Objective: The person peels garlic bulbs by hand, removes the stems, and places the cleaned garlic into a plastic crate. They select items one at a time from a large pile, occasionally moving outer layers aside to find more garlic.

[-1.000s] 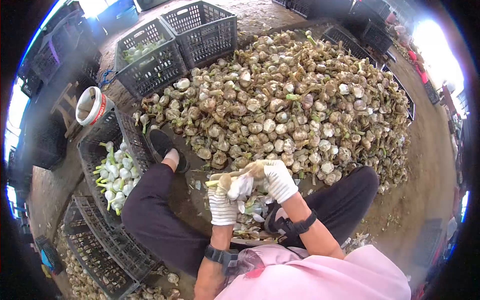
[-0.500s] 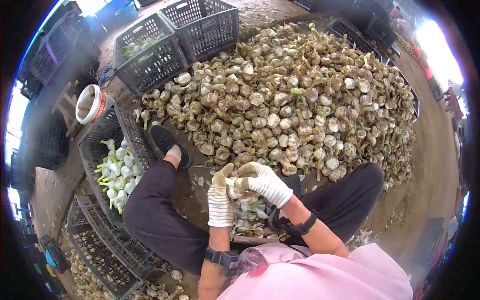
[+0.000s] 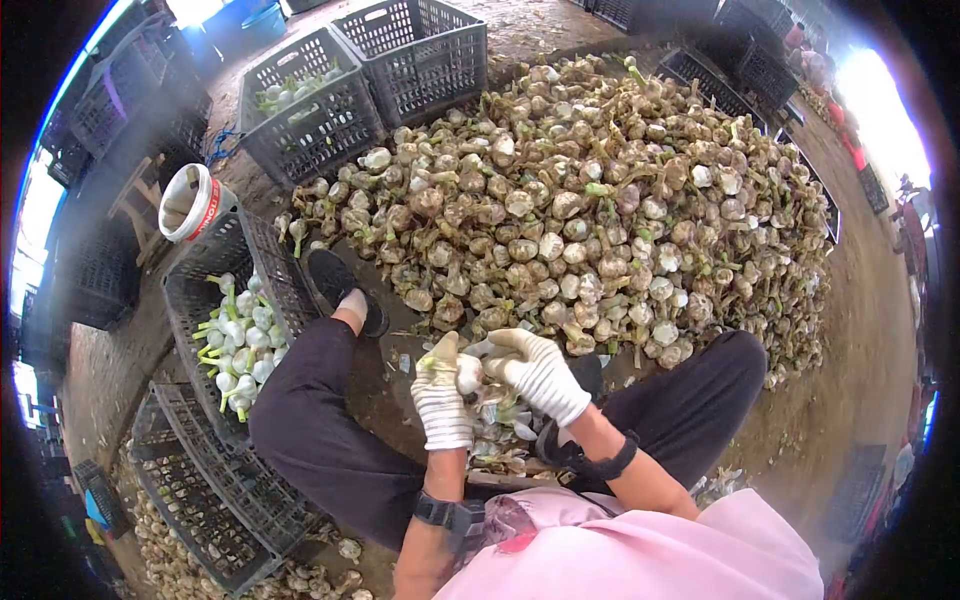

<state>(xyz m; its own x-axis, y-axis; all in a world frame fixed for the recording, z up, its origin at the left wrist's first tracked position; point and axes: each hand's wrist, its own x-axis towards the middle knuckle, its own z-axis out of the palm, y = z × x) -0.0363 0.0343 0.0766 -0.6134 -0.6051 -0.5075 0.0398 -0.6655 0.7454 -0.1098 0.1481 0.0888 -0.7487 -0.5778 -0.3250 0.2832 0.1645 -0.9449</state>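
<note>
Between my legs, my left hand (image 3: 441, 398), in a white striped glove, grips a garlic bulb (image 3: 468, 374) whose skin is partly white. A bit of green stem shows by the left thumb. My right hand (image 3: 538, 375), gloved alike, is at the bulb's right side with its fingers closed on loose garlic skin. Its fingertips are partly hidden. Peeled skins (image 3: 505, 428) lie on the ground below both hands. Ahead spreads a large heap of unpeeled garlic (image 3: 590, 210), brownish and dirty.
By my left leg stands a black crate (image 3: 185, 305) with clean white garlic (image 3: 240, 340); a white bucket (image 3: 197, 203) rests at its far end. Two more crates (image 3: 425, 62) stand behind. Another crate (image 3: 215, 480) is at lower left among loose bulbs.
The hands have parted slightly, so the white bulb shows more plainly between them. The right fingers have drawn off to the right. The view has shifted a little.
</note>
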